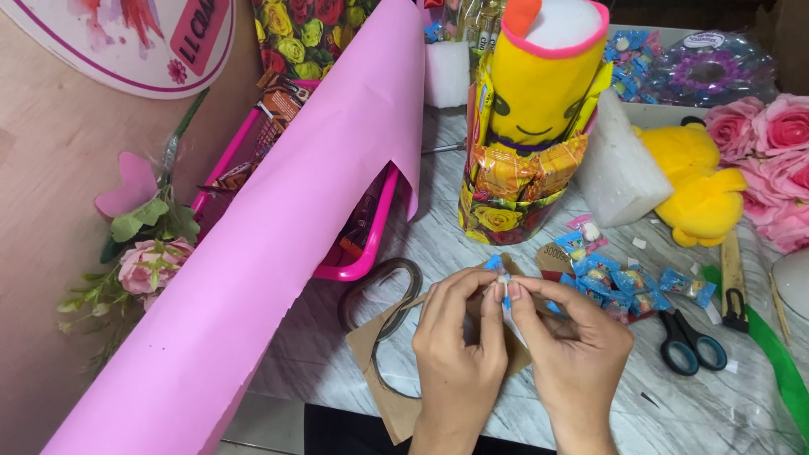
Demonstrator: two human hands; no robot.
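My left hand and my right hand meet over the marble table, fingertips pinched together on one small blue-wrapped candy. Under the hands lies a brown cardboard piece. Just right of them sits a pile of several blue-wrapped candies. Behind stands a yellow cylinder figure with a pink rim and a drawn smile, wrapped below with candy packets.
A big pink paper roll slants across the left, over a pink basket. Black-handled scissors, a green ribbon, a yellow plush, white foam and pink roses lie at right. An artificial rose stem lies far left.
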